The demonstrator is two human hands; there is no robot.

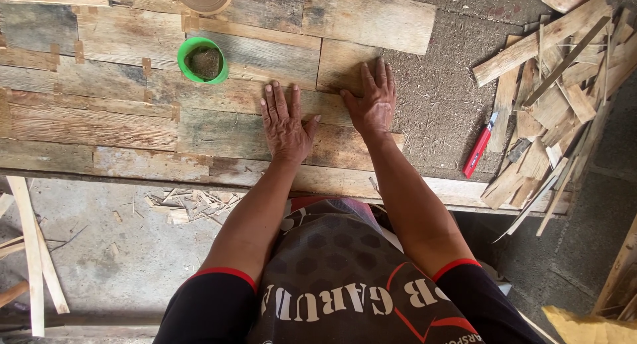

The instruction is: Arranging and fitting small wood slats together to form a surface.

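- Rough workbench (438, 112) under us, patchworked with weathered wood strips (133, 118).
- Our left hand (285, 125) and right hand (373, 100) lie flat, fingers spread, gripping nothing.
- Under the right fingertips sits a short plank piece (338, 62); we judge it's being pressed down.
- Next calls for even pressure; green cup (203, 61) lies beyond the left fingertips.

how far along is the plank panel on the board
Done: weathered planks cover the board's left and middle. In hand: left hand and right hand press flat on a short plank piece at the panel's edge. Left: bare board on the right, beside the scrap pile and red utility knife.
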